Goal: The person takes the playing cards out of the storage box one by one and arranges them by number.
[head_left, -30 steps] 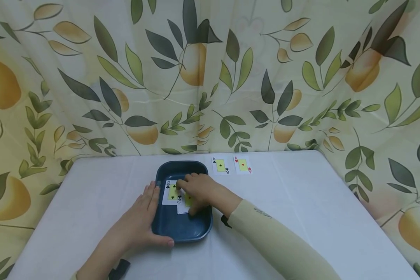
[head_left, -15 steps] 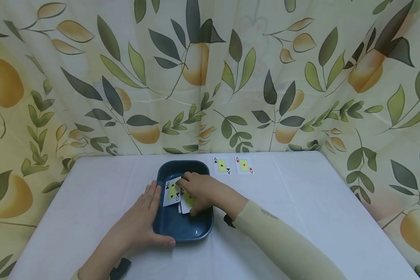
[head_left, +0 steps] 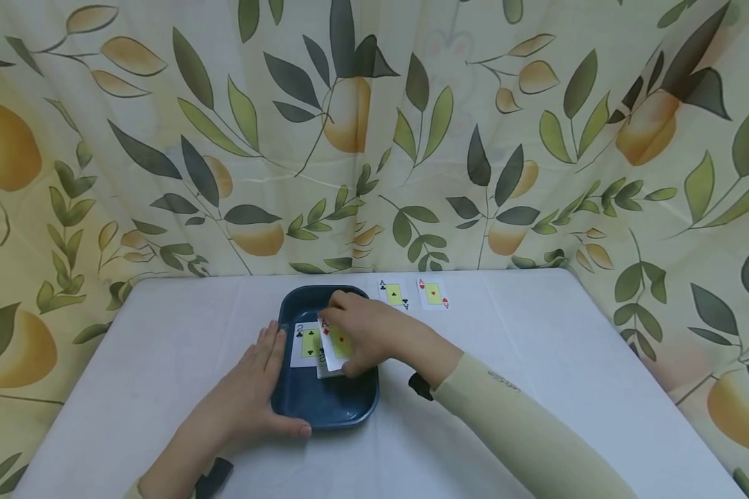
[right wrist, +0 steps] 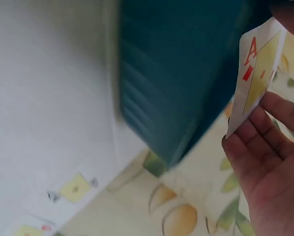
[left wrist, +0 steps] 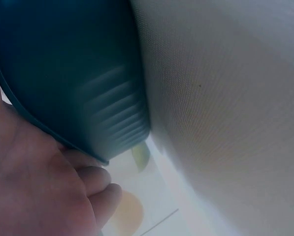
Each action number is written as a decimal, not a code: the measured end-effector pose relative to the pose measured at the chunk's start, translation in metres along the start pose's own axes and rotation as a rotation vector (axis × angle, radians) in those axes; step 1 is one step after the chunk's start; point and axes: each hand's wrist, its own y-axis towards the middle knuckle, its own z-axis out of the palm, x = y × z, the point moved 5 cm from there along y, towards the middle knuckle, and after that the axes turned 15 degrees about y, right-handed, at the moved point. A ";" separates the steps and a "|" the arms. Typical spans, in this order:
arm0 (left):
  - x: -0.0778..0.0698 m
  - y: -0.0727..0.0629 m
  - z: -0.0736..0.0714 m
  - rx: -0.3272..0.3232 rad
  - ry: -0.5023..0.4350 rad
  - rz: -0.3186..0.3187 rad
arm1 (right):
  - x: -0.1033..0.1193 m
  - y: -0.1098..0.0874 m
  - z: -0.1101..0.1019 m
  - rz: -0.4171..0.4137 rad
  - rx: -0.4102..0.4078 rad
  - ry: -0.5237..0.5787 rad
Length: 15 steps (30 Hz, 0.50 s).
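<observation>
My right hand (head_left: 365,333) pinches an ace of diamonds (head_left: 333,346) by its edges, tilted over the blue tray (head_left: 324,409). In the right wrist view this ace of diamonds (right wrist: 257,69) is held between thumb and fingertips, beside the tray wall (right wrist: 171,73). Under it in the tray lie a two of clubs (head_left: 304,350) and another card (head_left: 327,374), mostly covered. With fingers straight, my left hand (head_left: 243,395) rests along the tray's left side, thumb at the near left corner. The left wrist view shows that palm (left wrist: 43,182) against the tray's outer wall (left wrist: 63,64).
An ace of clubs (head_left: 393,294) and an ace of hearts (head_left: 433,294) lie face up side by side, right of the tray's far end. White cloth covers the table (head_left: 505,388). A curtain (head_left: 387,138) printed with fruit and leaves hangs behind its far edge.
My right hand has drawn the ace of diamonds up off the cards in the tray and a little to the right. The two of clubs, tilted half a second ago, lies flat. My left hand stays put.
</observation>
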 end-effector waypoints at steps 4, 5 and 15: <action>0.000 0.001 0.001 0.007 0.005 -0.007 | -0.005 -0.009 -0.018 0.010 -0.054 0.039; 0.000 0.001 0.001 0.008 0.007 -0.010 | -0.007 -0.012 -0.022 0.018 -0.066 0.039; 0.000 0.001 0.003 -0.018 0.012 -0.018 | -0.042 -0.036 -0.048 0.097 -0.136 0.060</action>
